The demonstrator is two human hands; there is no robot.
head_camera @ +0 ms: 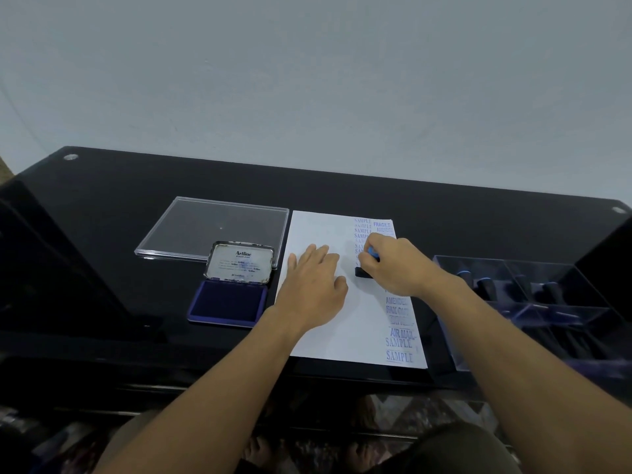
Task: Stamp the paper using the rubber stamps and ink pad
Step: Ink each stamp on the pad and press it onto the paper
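stamp [363, 272]: light, rigid, take by handle | right hand [393, 265] pinches it | left hand [314, 285] spread flat, pinning thin paper [328, 340]

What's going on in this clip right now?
A person is stamping a white paper on a black table. The right hand grips a blue-handled rubber stamp, its black base down on the sheet among blue imprints like SAMPLE and AIR MAIL. The left hand lies flat on the paper. The open ink pad sits left of the paper; a clear tray of more stamps stands to its right.
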